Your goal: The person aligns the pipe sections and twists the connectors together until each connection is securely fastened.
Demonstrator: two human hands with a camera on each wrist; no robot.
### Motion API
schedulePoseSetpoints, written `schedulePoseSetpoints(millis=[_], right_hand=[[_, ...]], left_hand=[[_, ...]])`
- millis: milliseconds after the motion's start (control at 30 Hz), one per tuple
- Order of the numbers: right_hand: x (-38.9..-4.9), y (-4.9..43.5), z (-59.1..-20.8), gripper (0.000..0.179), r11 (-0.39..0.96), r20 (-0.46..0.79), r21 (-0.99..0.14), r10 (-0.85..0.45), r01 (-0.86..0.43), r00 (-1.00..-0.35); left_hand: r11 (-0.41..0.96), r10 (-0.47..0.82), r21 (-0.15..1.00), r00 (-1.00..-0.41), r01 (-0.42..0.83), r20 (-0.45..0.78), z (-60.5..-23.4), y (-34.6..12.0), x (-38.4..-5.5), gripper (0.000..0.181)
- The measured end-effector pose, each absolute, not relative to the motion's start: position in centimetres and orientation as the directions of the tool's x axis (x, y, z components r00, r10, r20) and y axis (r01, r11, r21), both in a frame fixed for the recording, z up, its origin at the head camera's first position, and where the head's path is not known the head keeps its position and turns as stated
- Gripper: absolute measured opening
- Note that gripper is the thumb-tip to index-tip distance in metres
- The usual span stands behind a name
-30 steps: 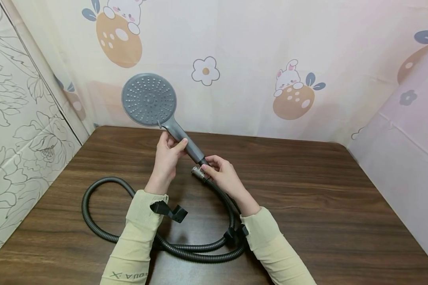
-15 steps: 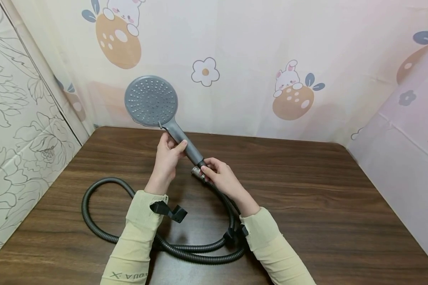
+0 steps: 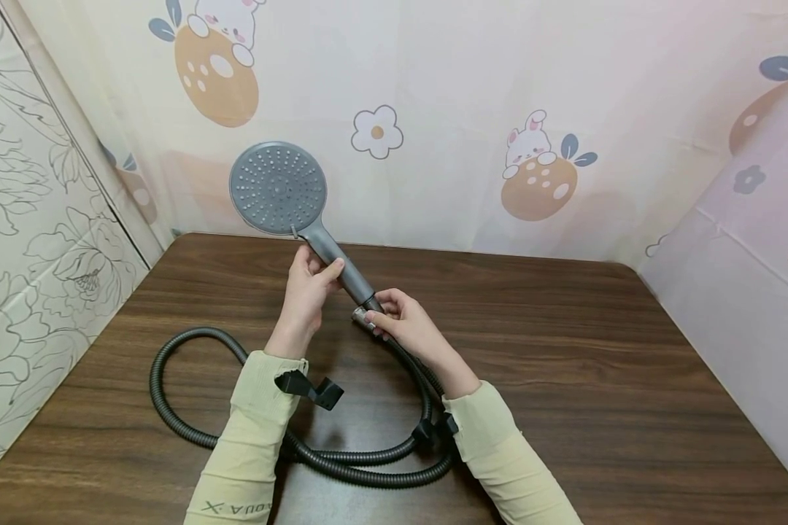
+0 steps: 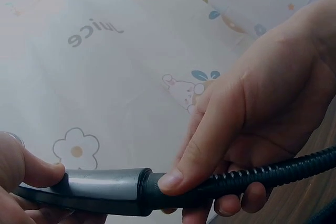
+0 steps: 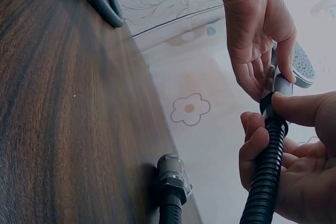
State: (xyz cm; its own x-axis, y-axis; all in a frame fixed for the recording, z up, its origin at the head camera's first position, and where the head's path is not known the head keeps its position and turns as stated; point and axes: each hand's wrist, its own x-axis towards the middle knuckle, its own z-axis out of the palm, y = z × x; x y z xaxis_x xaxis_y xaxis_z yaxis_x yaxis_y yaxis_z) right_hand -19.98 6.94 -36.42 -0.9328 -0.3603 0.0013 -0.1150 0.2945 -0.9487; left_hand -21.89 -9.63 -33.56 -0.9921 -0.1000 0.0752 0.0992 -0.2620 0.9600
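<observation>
A grey shower head (image 3: 278, 188), its nozzle face toward the head camera, is raised above the far side of the table. My left hand (image 3: 305, 299) grips its handle (image 3: 351, 275), thumb on top. At the handle's lower end, my right hand (image 3: 410, 324) pinches the black end piece of a ribbed shower hose (image 4: 299, 168); thumb and fingers sit on either side. That end piece meets the handle's end in the left wrist view; how far in it sits is hidden. The hose's other end, a shiny connector (image 5: 170, 169), lies below the right hand.
The hose (image 3: 368, 477) loops over the brown wooden table (image 3: 565, 379), passing beneath the left forearm. A black tie (image 3: 423, 432) bundles it near the right sleeve. Patterned curtains (image 3: 446, 131) stand behind and at both sides. A black mount (image 3: 311, 388) sits on the left wrist.
The shower head has shifted slightly down and right. My right thumb has slid a little down and left across the hose end. The left hand keeps its grip.
</observation>
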Motion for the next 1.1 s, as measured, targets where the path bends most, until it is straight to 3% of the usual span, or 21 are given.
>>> schedulePoseSetpoints(millis=[267, 567, 800, 1100], right_hand=[[-19.9, 7.0, -36.2, 0.032, 0.266, 0.003, -0.958, -0.353, -0.103, -0.936], [-18.0, 6.4, -33.6, 0.025, 0.333, 0.018, -0.934, -0.315, -0.128, -0.949], [-19.7, 6.7, -36.1, 0.023, 0.334, 0.022, -0.931, -0.344, -0.145, -0.939], [-19.6, 6.9, -36.0, 0.022, 0.252, 0.037, -0.956, -0.412, -0.152, -0.911]], left_hand=[[-0.273, -0.101, 0.957, -0.992, 0.097, 0.072, -33.7, -9.7, -21.9, 0.039], [-0.272, -0.103, 0.96, -0.994, 0.068, 0.041, -33.9, -9.9, -22.0, 0.04], [-0.284, -0.073, 0.959, -0.997, -0.005, -0.026, -33.9, -10.3, -22.1, 0.044], [-0.302, -0.071, 0.953, -0.996, -0.031, -0.055, -34.1, -10.8, -22.4, 0.038]])
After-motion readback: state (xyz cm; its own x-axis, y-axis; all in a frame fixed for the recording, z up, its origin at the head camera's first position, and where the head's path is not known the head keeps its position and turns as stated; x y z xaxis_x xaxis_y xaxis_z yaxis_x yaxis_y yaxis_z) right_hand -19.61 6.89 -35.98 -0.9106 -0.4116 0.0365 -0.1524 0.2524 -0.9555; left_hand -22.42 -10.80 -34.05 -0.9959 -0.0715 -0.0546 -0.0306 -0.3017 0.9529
